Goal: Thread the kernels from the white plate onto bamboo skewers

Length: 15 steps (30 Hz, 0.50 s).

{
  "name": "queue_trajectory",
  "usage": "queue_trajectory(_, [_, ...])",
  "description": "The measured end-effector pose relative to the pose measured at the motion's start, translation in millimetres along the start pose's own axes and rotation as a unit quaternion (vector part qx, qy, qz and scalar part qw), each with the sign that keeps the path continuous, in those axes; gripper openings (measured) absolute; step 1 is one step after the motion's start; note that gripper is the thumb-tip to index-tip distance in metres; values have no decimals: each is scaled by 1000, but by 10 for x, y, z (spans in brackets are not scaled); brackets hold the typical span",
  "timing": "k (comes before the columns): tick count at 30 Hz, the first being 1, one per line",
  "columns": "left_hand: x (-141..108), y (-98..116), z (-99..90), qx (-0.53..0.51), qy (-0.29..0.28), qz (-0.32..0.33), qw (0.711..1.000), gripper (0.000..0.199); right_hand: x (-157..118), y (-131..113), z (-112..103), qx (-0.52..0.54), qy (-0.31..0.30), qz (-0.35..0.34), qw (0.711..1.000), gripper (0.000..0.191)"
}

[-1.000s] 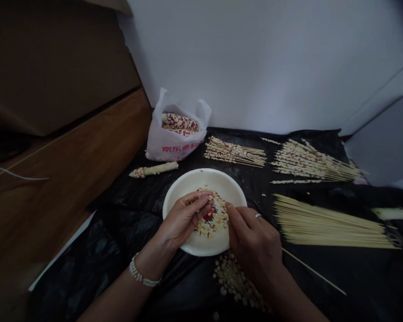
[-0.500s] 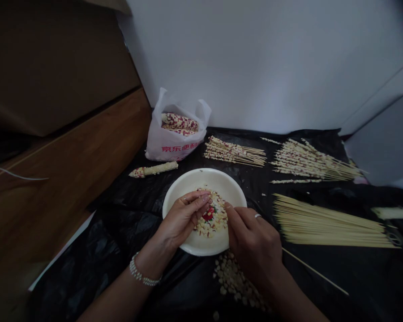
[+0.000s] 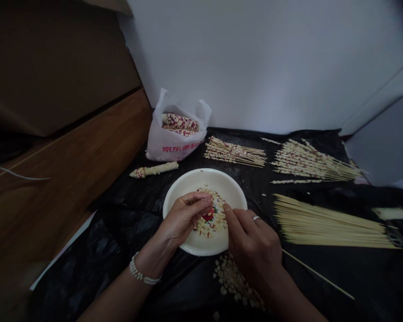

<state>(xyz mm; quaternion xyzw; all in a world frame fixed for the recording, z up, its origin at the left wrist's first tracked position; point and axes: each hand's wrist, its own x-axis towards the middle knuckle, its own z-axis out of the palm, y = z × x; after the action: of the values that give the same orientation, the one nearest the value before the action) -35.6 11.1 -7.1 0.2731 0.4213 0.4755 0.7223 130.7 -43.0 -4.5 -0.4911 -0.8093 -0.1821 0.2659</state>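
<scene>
A white bowl [image 3: 235, 188] holds loose yellow and dark red corn kernels [image 3: 206, 230]. Over its left part is my left hand [image 3: 184, 217], thumb and fingers pinched together on something too small to make out. My right hand [image 3: 253, 237], with a ring, is closed at the bowl's right edge around a thin wooden skewer [image 3: 319, 271]. The skewer's rear end sticks out behind that hand to the lower right; its front end is hard to see. The fingertips of the two hands are a little apart.
Behind the bowl stand a white bag [image 3: 174, 145] with corn cobs and a partly stripped cob [image 3: 154, 170]. Kernel-threaded skewers lie in two piles [image 3: 225, 150] [image 3: 302, 161]. Bare skewers [image 3: 329, 223] are at the right, scissors [image 3: 394, 237] beside them. More kernels [image 3: 235, 279] lie in front.
The skewer's rear end has shifted slightly toward the lower right. My left fingertips have moved a little to the right, and my right fingertips slightly left.
</scene>
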Motion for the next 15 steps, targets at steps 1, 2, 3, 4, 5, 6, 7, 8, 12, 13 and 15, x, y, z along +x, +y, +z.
queue_trajectory(1, [-1,-1,0,3,1,0,1000,13,-1,2,-1,-4,-1,-5,1000,31])
queue_trajectory(2, [-2,0,2,4,3,0,1000,12,-1,3,1,-6,-1,-7,1000,31])
queue_trajectory(3, [-5,3,5,3,5,0,1000,14,0,5,4,-5,0,-8,1000,31])
queue_trajectory(4, [-9,8,10,-1,6,-1,1000,18,2,6,9,-3,3,-7,1000,30])
queue_trajectory(5, [-13,15,14,-6,6,-3,1000,24,4,7,13,1,6,-5,1000,30])
queue_trajectory(6, [-17,23,17,-11,3,-6,1000,31,7,6,18,4,9,-3,1000,29])
queue_trajectory(7, [-20,30,19,-12,-2,-9,1000,37,10,5,21,6,11,-3,1000,29])
queue_trajectory(8, [-22,36,21,-10,-8,-11,1000,41,11,2,23,6,14,-3,1000,28])
queue_trajectory(12, [-30,32,31,17,-18,-10,1000,40,4,-14,31,9,13,-3,1000,28])
queue_trajectory(13, [-34,27,39,27,-22,-11,999,40,1,-18,35,11,11,-3,1000,28])
queue_trajectory(15, [-45,19,62,42,-34,-20,998,41,-6,-22,46,18,9,-5,1000,28])
